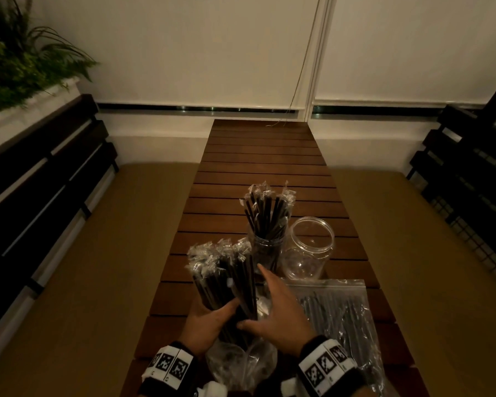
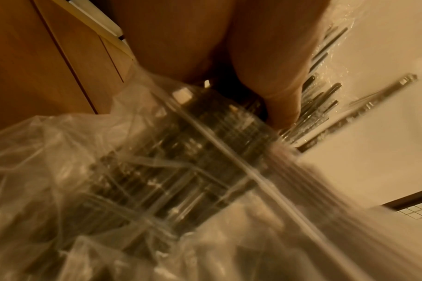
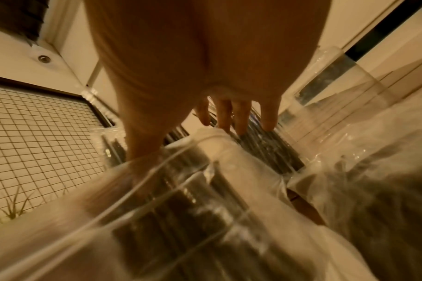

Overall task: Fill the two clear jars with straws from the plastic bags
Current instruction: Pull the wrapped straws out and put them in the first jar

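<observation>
Straws wrapped in clear film form a thick bundle (image 1: 224, 279) in the left hand (image 1: 205, 322), whose fingers curl round its lower part near the table's close end. Its long axis runs from the hand up and away from the person, leaning a little to the left, with the crinkled wrapper tips at the top and the lower ends going down into a loose plastic bag (image 1: 241, 365) under the wrists. The right hand (image 1: 278, 310) lies against the bundle's right side with its fingers straight and spread and its thumb touching the straws low down; the right wrist view shows the fingers (image 3: 238, 117) extended and not wrapped round anything. Beyond the hands stands a clear jar (image 1: 265, 253) already holding straws (image 1: 267, 210) that stand upright and fan outward at the top. Just to its right, a second clear jar (image 1: 309, 247) stands with its mouth open. A zip bag (image 1: 341, 313) of straws lies flat on the slatted wooden table (image 1: 264, 156), right of the hands, its straws running roughly lengthwise along the table.
</observation>
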`<state>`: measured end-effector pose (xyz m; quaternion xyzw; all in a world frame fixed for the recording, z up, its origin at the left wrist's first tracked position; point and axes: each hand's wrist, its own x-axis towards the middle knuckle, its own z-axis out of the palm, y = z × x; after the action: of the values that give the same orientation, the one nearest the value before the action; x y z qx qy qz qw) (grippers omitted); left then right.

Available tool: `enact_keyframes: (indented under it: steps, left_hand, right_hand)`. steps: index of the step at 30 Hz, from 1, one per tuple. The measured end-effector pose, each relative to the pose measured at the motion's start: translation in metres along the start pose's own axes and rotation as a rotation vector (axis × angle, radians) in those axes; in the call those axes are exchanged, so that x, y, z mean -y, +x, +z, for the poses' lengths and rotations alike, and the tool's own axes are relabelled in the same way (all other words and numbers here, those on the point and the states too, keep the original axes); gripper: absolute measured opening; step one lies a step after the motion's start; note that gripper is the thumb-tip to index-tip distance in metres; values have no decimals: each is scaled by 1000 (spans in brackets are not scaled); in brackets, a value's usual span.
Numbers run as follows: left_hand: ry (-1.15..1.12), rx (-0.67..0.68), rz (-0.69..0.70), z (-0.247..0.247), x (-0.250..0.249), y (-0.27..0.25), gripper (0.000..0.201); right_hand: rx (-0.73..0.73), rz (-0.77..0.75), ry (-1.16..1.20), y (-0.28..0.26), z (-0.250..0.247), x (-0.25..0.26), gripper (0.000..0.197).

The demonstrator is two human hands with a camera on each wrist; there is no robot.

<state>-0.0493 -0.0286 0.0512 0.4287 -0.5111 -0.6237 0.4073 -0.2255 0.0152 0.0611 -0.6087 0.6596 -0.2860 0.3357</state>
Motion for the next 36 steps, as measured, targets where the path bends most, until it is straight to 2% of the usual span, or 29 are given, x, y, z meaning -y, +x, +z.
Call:
enact_keyframes:
  steps: [2, 5, 9, 15, 18, 25, 30, 33, 36]
  left_hand:
    - [-6, 9, 38, 3, -6, -2, 34]
    - [8, 34, 62, 7, -12, -3, 26]
    - [-2, 3, 36, 5, -6, 0, 25]
    - [21, -25, 10, -1, 1, 3, 29]
    - [39, -25, 7, -1, 1, 4, 29]
    - [11, -94, -11, 0, 9, 6, 30]
    - [38, -71, -12, 0, 6, 4, 29]
    - [14, -75, -27, 0, 5, 3, 31]
    - [-1, -71, -32, 1, 4, 3, 30]
  right_hand:
    - [68, -5, -50, 11, -2, -2, 114]
    - [148, -33, -95, 23, -6, 1, 98]
    - [272, -35, -94, 33, -11, 4, 78]
    - [346, 10, -37, 38, -6, 0, 53]
    - [320, 31, 70, 36, -4, 0, 40]
    - [211, 53, 356, 28, -2, -7, 33]
    - [95, 69, 451, 23, 3, -17, 27]
    - [21, 81, 526, 16, 5, -21, 38]
    - [10, 58, 545, 10, 5, -27, 44]
